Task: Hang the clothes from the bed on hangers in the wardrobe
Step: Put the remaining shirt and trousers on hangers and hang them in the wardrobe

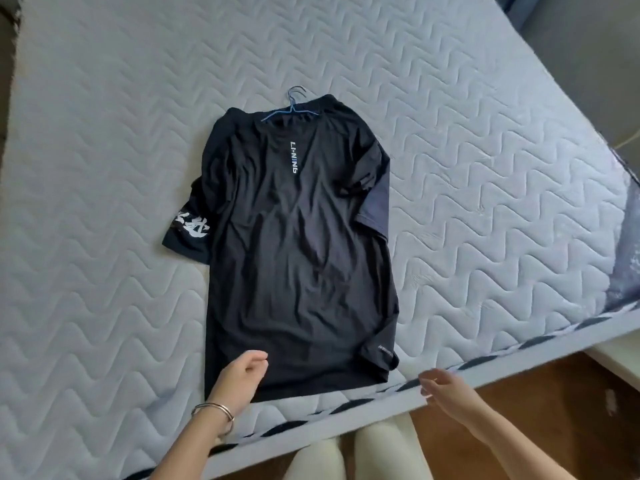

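Note:
A black T-shirt (pixel 298 244) lies flat on the quilted grey mattress (pixel 104 168), its collar pointing away from me and white lettering down the chest. A blue wire hanger (pixel 292 107) sits in the collar, with its hook sticking out on the mattress. My left hand (pixel 242 375) hovers over the shirt's near hem at its left corner, fingers loosely curled and holding nothing. My right hand (pixel 446 388) is at the mattress's near edge, right of the hem, fingers relaxed and holding nothing.
The mattress edge (pixel 346 420) runs diagonally in front of me. A wooden floor (pixel 519 393) lies to the right, with a pale furniture corner (pixel 616 351) beside the bed. My light trousers (pixel 346 459) show at the bottom.

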The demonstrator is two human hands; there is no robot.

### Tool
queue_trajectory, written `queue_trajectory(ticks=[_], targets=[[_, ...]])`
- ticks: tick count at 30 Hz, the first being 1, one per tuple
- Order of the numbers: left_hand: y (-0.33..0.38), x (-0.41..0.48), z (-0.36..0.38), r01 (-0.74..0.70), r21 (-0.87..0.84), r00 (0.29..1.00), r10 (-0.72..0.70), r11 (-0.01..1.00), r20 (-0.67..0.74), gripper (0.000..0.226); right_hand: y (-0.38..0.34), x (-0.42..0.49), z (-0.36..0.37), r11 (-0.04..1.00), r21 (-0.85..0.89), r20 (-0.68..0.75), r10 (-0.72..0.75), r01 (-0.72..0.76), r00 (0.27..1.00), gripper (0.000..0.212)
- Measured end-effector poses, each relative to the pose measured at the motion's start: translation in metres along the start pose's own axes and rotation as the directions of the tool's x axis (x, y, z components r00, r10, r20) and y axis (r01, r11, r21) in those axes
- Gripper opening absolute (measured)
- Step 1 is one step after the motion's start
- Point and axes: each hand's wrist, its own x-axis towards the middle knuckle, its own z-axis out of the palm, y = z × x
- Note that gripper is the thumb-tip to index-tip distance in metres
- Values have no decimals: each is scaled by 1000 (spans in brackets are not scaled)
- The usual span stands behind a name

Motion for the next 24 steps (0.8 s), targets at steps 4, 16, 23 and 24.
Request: queue_trajectory(ticks=[4, 16, 23, 24], targets=[[84, 102, -8, -76, 12, 988, 77, 997, -130, 28, -105, 86, -39, 992, -8, -16, -128, 127, 992, 25], [194, 436, -26, -184, 710, 738, 572, 680, -357, 61, -431, 349, -98, 661, -448, -232, -736, 602, 635, 43], [184, 456, -26, -250, 758, 679, 667, 602, -306, 56, -539, 426, -103, 691, -450, -271, -709, 565, 651, 54], [185, 456, -27, -257, 757, 689, 663, 601, -293, 57, -548, 430, -102, 712, -442, -296, -690, 546, 661, 52]])
